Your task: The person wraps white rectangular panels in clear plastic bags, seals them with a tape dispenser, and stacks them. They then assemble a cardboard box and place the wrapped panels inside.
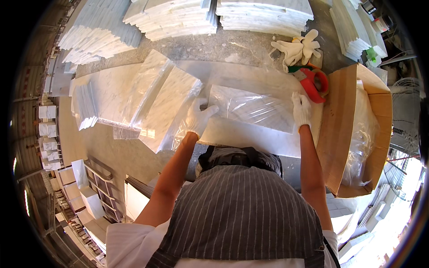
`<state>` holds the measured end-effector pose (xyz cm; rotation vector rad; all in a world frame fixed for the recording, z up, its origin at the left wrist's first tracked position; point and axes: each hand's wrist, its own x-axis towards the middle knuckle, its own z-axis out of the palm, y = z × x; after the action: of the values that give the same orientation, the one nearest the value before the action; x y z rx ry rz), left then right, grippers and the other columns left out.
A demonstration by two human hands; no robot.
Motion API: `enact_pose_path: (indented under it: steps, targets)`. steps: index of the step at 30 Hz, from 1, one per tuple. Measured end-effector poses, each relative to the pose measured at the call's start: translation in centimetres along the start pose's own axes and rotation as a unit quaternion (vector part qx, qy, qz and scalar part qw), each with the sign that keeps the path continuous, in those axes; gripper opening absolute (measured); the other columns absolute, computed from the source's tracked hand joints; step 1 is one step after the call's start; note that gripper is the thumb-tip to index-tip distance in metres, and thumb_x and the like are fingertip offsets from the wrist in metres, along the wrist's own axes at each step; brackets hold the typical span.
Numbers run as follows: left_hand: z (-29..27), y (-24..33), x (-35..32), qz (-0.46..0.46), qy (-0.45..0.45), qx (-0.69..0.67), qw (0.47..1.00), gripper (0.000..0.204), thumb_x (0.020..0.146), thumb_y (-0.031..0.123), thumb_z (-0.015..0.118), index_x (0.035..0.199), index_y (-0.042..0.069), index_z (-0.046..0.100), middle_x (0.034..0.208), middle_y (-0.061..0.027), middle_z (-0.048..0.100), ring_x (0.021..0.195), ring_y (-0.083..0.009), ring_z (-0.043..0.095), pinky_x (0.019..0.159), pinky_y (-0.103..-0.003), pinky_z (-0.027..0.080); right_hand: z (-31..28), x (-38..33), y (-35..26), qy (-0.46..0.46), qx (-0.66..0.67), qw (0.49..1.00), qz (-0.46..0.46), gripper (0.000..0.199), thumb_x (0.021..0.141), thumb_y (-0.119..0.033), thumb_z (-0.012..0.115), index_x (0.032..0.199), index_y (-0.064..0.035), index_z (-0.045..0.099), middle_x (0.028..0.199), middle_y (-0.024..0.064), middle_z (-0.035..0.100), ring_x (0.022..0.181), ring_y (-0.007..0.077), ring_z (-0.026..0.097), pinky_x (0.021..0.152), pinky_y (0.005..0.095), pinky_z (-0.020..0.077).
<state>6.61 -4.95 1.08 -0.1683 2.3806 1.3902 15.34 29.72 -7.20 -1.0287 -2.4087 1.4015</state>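
From the head camera, looking straight down. Left hand (199,117) in a white glove, pressed flat on the left end of a marble tile in a clear plastic bag (252,108). Right hand (301,109), gloved too, pressed on the right end of the same bag. Hands well apart, one at each end, fingers spread and resting on the plastic, not closed around it. Wrapped tile lying flat in the middle of the grey tabletop (250,76), on top of a bare white slab (250,136).

Best way, by the look of it: keep both palms flat and push evenly. Smooth the plastic from the middle outward so no air stays inside. Go slow near the corners, since sharp stone can rip thin plastic. Keep the tile flat and low; likely heavy and easy to chip.

Packages by place: just left of the left hand, two more bagged tiles (167,100), square, white with grey lines, shiny wrap, leaning over each other. On the right, a big brown cardboard box (342,120), open, with a clear plastic liner (362,134) inside. Between box and right hand, a red tape dispenser (315,82). Above that, a pair of spare white gloves (297,49). Along the far edge, tall stacks of bare white tiles (178,15). On the left side, low down, small white boxes (47,111) in rows on the floor. Labels too small to tell.
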Motion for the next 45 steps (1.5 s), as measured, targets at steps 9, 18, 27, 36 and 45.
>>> enact_pose_path:
  steps: [9,18,27,36,45]
  targets:
    - [0.8,-4.0,1.3,0.217,0.128,0.049,0.967,0.016,0.084,0.006,0.070,0.098,0.001,0.063,0.086,-0.0084,0.070,0.078,-0.0179,0.066,0.073,-0.031,0.053,-0.4,0.0,-0.3,-0.016,-0.006,1.000,-0.002,0.047,0.097,-0.048,0.054,0.097,-0.0024,0.068,0.094,0.0173,0.069,0.091,0.0314,0.064,0.081,0.0396,0.0472]
    - [0.3,-1.9,2.0,0.020,0.082,0.047,0.995,0.017,0.088,0.013,0.069,0.091,0.002,0.058,0.082,-0.0104,0.067,0.078,-0.0210,0.065,0.073,-0.034,0.051,-0.7,0.7,0.5,-0.019,0.003,0.999,-0.030,0.044,0.098,-0.043,0.054,0.089,-0.0014,0.065,0.086,0.0183,0.066,0.083,0.0322,0.063,0.076,0.0420,0.0463]
    - [0.9,4.8,-1.3,0.516,0.019,0.398,0.758,0.050,0.082,0.031,0.071,0.128,0.014,0.061,0.122,-0.0132,0.060,0.112,-0.0296,0.058,0.096,-0.047,0.048,0.5,0.4,1.4,0.012,0.014,0.999,-0.037,0.038,0.098,-0.035,0.057,0.084,0.0002,0.060,0.077,0.0141,0.058,0.076,0.0195,0.054,0.072,0.0374,0.0456]
    - [4.6,1.9,6.4,0.454,0.039,0.358,0.815,0.030,0.089,0.043,0.064,0.092,0.013,0.069,0.092,-0.0087,0.068,0.087,-0.0285,0.064,0.083,-0.045,0.049,1.0,0.3,-0.4,0.069,-0.079,0.994,0.000,0.042,0.092,-0.042,0.059,0.083,-0.0007,0.064,0.085,0.0222,0.065,0.083,0.0363,0.063,0.074,0.0471,0.0461]
    - [0.9,7.5,7.6,0.432,-0.020,0.336,0.837,0.032,0.091,0.040,0.063,0.109,0.014,0.063,0.095,-0.0106,0.065,0.083,-0.0294,0.064,0.074,-0.044,0.052,0.9,0.5,-1.5,0.059,-0.097,0.992,0.046,0.048,0.094,-0.044,0.055,0.082,0.0015,0.063,0.082,0.0236,0.065,0.082,0.0371,0.064,0.074,0.0468,0.0458]
